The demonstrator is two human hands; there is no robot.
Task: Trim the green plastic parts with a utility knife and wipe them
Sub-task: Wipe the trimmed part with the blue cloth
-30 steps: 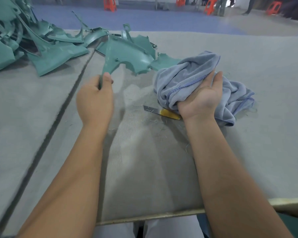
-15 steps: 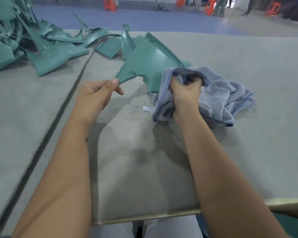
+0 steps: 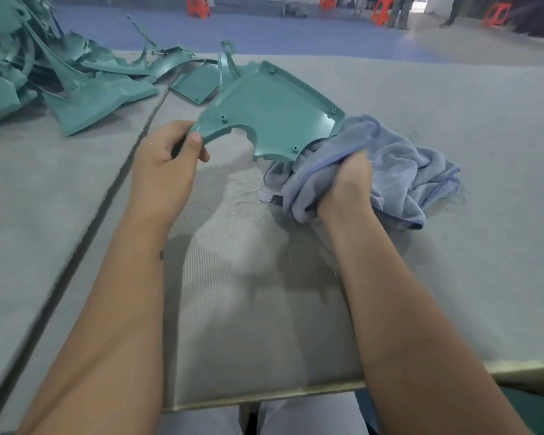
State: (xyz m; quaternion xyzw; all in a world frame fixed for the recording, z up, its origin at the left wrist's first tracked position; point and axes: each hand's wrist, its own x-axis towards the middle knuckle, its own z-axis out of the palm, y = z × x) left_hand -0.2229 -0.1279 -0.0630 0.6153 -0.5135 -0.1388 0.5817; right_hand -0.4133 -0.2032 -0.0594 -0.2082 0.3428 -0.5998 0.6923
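so around us there's a big messy pile of green parts (image 3: pixel 60 80) heaped at the far left of the table (image 3: pixel 453 277), plus a flat squarish green piece (image 3: pixel 197 83) and a thin loop-shaped green piece (image 3: pixel 225 62) lying just behind the one we're working on. way back on the blue floor (image 3: pixel 233 29) there are some orange stools (image 3: pixel 198 7). little pale shavings (image 3: pixel 248 199) are scattered on the table between our hands, right beside the cloth (image 3: pixel 399 171). nothing really blocks the part, though the cloth bunches over its right corner and hides that bit. the table has a grey felt-like cover with a fine ribbed texture and a dark seam (image 3: pixel 107 196) running diagonally on the left. the green plastic part (image 3: pixel 274 117) is smooth and slightly glossy, a curved fan-like panel with a raised rim, small screw holes and a rounded notch cut into its near edge. we hold it up off the table, centre frame. our left hand (image 3: pixel 167 164) pinches its narrow left tip between thumb and curled fingers. our right hand (image 3: pixel 347 183) is a tight fist around the soft, fluffy blue-grey cloth, which touches the part's right end and spills onto the table.
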